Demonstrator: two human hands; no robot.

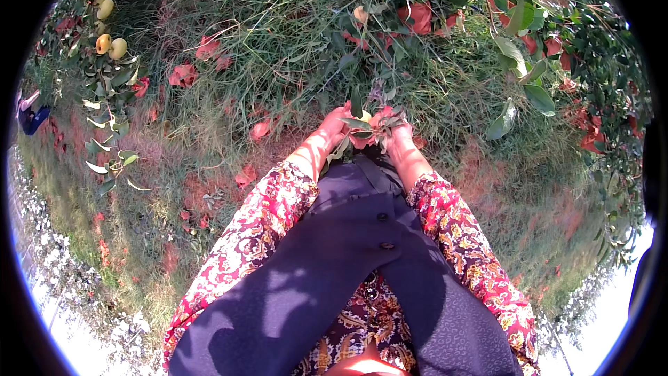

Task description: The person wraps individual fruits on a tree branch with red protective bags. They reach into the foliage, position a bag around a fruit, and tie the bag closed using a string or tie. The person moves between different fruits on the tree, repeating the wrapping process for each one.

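Note:
In front of my waist, my left hand and my right hand are close together around a pale yellow-green apple. Crumpled red paper, which looks like a fruit bag, lies against the fruit, and my right hand grips it. My left fingers curl at the other side of the apple. Leaves cross in front and partly hide the fruit and fingertips, so the left hand's exact hold cannot be made out.
Pale apples hang on a branch at the upper left. Leafy branches with red paper reach in from the right. Torn red paper is scattered over tall grass. A dark blue object sits at the far left.

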